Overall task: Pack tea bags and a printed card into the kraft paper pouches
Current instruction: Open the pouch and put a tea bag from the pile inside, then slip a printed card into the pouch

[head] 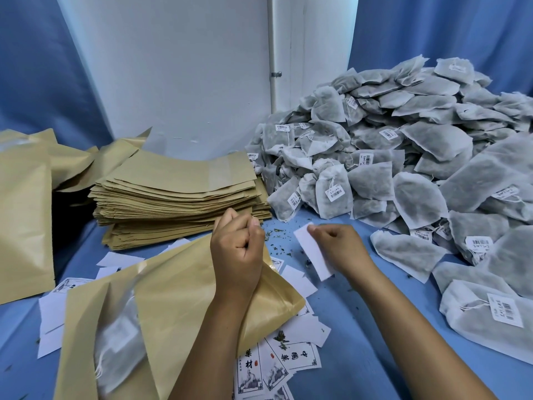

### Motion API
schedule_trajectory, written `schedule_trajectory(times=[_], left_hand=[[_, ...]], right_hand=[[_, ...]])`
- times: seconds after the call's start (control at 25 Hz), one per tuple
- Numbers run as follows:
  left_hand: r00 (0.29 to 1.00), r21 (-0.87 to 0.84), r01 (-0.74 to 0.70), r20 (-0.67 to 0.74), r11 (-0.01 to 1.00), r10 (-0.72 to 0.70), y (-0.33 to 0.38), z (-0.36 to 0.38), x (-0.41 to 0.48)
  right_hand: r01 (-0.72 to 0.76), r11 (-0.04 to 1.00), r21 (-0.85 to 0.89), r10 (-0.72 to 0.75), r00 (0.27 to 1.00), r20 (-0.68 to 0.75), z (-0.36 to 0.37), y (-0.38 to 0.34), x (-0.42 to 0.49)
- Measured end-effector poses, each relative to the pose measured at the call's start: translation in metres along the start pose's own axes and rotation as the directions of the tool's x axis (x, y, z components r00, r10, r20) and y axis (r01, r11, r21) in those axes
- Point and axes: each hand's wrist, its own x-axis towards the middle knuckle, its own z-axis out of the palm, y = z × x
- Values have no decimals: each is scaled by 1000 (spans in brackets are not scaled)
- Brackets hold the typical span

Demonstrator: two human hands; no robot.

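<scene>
My left hand (239, 249) grips the pouch (184, 307) mouth to hold it open; right of it, my right hand (337, 246) pinches a card (313, 254), ready to insert.

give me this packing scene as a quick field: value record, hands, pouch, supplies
left hand: grips the top edge of the kraft pouch
right hand: pinches a white card
pouch contents: tea bags visible through its clear window
card position: outside the pouch, above the table
empty pouches: flat stack behind the left hand
tea bag pile: to the right
loose cards: scattered on the blue table
</scene>
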Motion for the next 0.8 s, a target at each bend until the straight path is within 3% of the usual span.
schedule_trajectory(times=[0.08, 0.12, 0.2, 0.36, 0.48, 0.56, 0.64, 0.68, 0.76, 0.8], left_hand=[[1000, 1, 7, 1, 1000, -7, 0, 0, 0], [1000, 2, 6, 1, 1000, -6, 0, 0, 0], [1000, 12, -1, -2, 1000, 1, 1, 0, 1], [999, -13, -40, -9, 999, 40, 4, -2, 4], [975, 48, -215, 74, 975, 211, 12, 3, 2], [946, 94, -309, 128, 946, 297, 15, 8, -1], [943, 113, -320, 139, 941, 304, 17, 11, -2], [946, 117, -312, 134, 943, 296, 16, 11, -1], [951, 118, -300, 116, 947, 287, 15, 8, -1], [954, 117, -293, 103, 949, 282, 14, 7, -1]], right_hand=[[73, 954, 290, -65, 997, -38, -2, -6, -2], [85, 871, 483, -88, 996, -16, 0, -11, -6], [128, 756, 641, -197, 980, 37, 9, -16, -14], [363, 833, 418, -443, 890, 110, 39, -23, -30], [332, 883, 332, -389, 913, 123, 54, -23, -37], [372, 916, 149, -387, 918, 85, 59, -23, -38], [388, 891, 235, -394, 919, -24, 61, -20, -36], [338, 863, 376, -351, 936, -36, 60, -22, -33], [293, 840, 457, -348, 937, 39, 56, -26, -33], [291, 870, 398, -360, 927, 110, 56, -25, -32]])
